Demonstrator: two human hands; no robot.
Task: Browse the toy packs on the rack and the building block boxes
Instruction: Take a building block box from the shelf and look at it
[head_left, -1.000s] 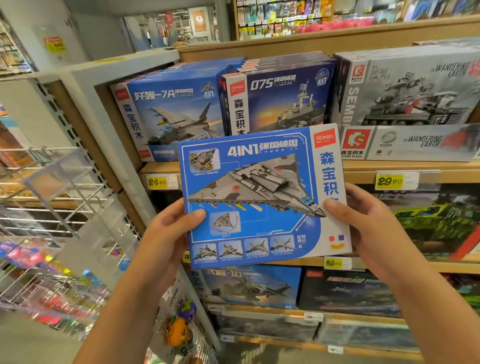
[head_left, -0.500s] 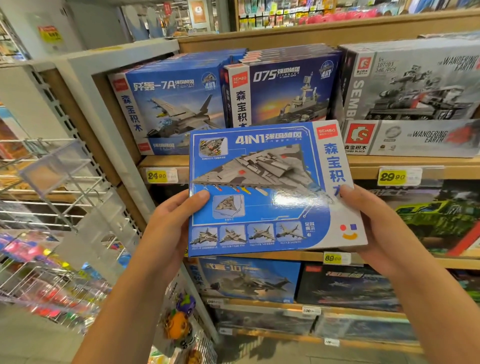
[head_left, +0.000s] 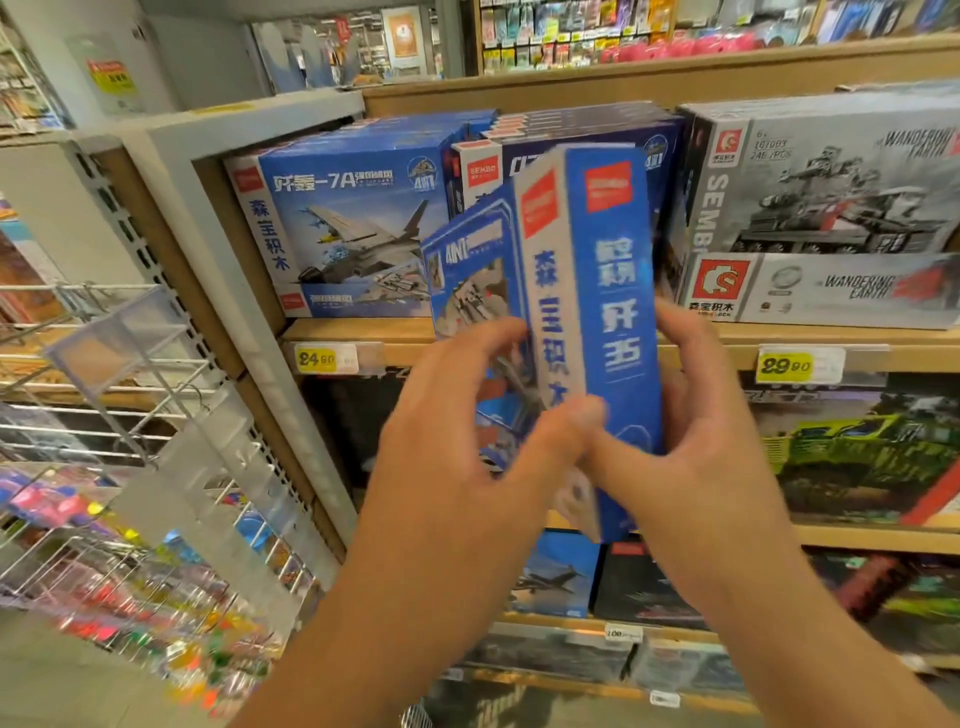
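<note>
I hold a blue building block box (head_left: 613, 291) upright in front of the shelf, turned so its narrow blue side faces me and its jet picture points left. My left hand (head_left: 467, 447) grips the front face with curled fingers. My right hand (head_left: 691, 436) holds the box from the right and behind, its thumb lying on the narrow side. Behind it stand a blue jet box (head_left: 343, 223), a dark blue ship box (head_left: 478, 171) mostly hidden, and a grey tank box (head_left: 831, 192).
Wooden shelves (head_left: 701, 348) carry yellow price tags (head_left: 316, 358) and more boxes below, including a green truck box (head_left: 862, 452). A white wire rack (head_left: 119, 415) with colourful toy packs (head_left: 135, 597) stands at the left, beside a white upright post.
The box turned from facing me flat to edge-on. Both hands shifted closer together around its lower part, and the view moved nearer to the shelf.
</note>
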